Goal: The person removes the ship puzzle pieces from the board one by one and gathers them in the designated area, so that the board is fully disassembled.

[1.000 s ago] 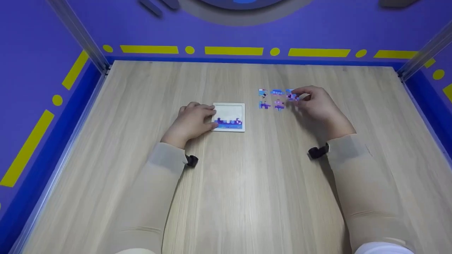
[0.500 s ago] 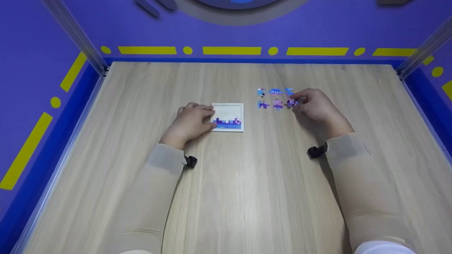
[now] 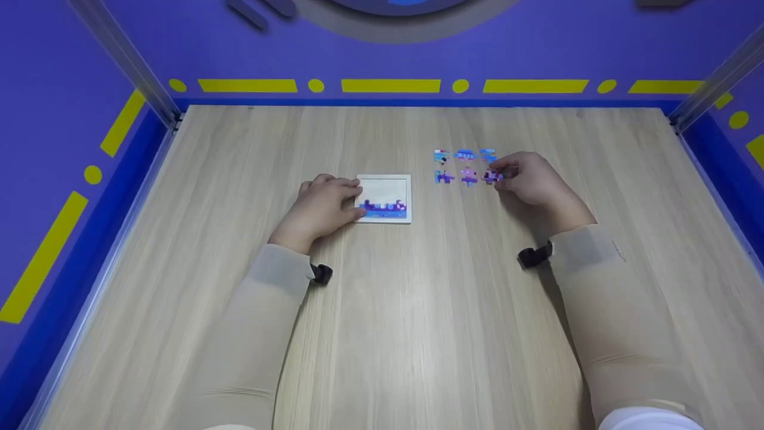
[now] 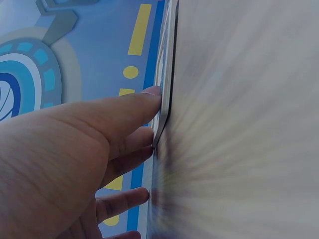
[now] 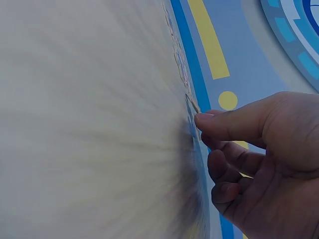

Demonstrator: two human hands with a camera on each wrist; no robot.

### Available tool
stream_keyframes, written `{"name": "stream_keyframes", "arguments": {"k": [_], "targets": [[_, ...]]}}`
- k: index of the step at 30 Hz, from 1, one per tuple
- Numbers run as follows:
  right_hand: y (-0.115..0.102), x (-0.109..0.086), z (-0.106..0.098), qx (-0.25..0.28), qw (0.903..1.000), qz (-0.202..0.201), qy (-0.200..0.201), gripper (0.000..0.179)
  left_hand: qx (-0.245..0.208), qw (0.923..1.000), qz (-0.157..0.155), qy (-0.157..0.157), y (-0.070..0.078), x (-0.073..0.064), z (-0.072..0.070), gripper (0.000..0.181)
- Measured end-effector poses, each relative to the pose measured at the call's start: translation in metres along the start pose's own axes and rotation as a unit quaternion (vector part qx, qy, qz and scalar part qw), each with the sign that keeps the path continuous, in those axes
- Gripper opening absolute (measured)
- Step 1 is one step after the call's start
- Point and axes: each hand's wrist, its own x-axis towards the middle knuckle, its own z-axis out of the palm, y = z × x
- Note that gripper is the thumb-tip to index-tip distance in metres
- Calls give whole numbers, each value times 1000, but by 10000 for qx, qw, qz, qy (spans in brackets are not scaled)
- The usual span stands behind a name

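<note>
A small square puzzle tray [image 3: 383,199] with a white rim lies on the table. Joined blue and purple pieces [image 3: 385,210] fill its lower part; its upper part shows plain white. My left hand [image 3: 319,206] rests on the tray's left edge, thumb and fingers spread and fairly straight. Further right, my right hand [image 3: 531,179] pinches a purple jigsaw piece [image 3: 490,176] between thumb and fingertips, at the right end of the nearer row of loose pieces. The right wrist view shows this piece [image 5: 192,103] tilted, one edge raised, with the fingertips covering part of it.
Several other loose jigsaw pieces [image 3: 465,154] lie in two short rows behind and right of the tray. The wooden table [image 3: 394,322] ends at a blue back wall [image 3: 394,60] with yellow marks; side walls stand left and right.
My right hand has brought the purple piece down from beside the farther row to the right end of the nearer row. My left hand stays on the tray's edge.
</note>
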Motion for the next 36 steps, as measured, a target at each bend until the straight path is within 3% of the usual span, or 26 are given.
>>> {"name": "stream_keyframes", "arguments": {"k": [18,25,36], "targets": [[2,-2,-1,-60,9999,-57,77,45,-31,10000,-3,-39,0,0,1,61],[0,-5,-2,45,9998,142,164,47,15,10000,22,-44,1,0,1,60],[-30,-7,13,188,9988,-57,455,40,63,10000,-21,-53,-1,1,1,62]]}}
